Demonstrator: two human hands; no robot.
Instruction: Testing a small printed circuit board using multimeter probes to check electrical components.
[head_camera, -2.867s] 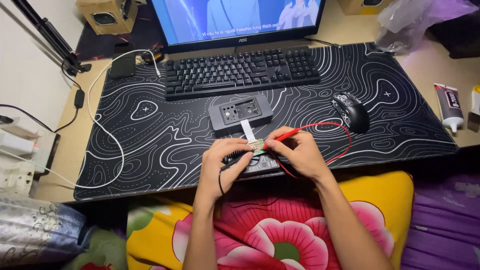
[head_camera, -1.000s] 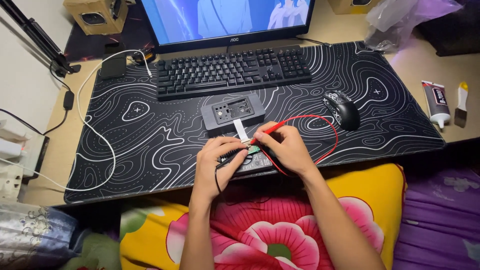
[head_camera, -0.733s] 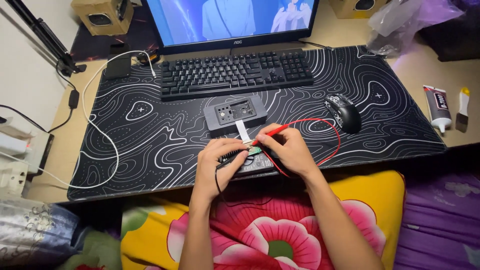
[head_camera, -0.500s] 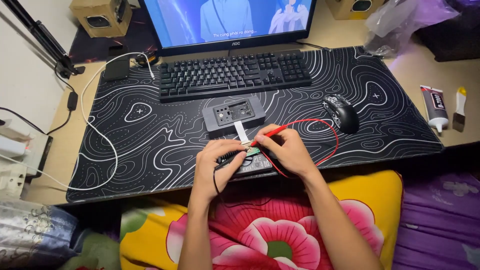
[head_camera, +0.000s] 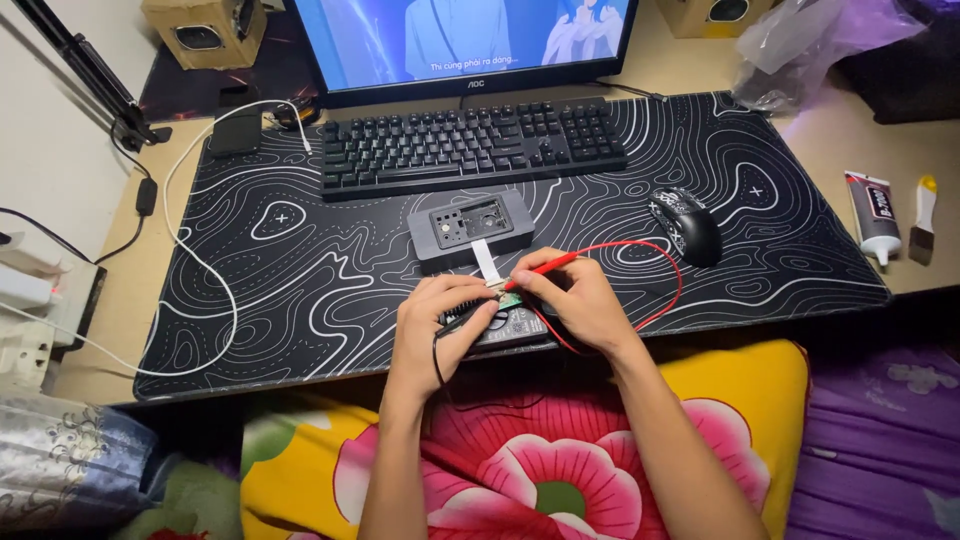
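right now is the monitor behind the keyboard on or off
On. The monitor shows a lit, colourful cartoon picture with a line of text, above the keyboard.

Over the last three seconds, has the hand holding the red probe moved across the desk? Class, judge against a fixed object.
No. The right hand holds the red probe at the same spot just in front of the grey open device throughout; only the camera shifts slightly.

Red probe (head_camera: 545, 264) tilted, tip on small green board (head_camera: 510, 300); black probe (head_camera: 462, 316) lying alongside, near desk edge.
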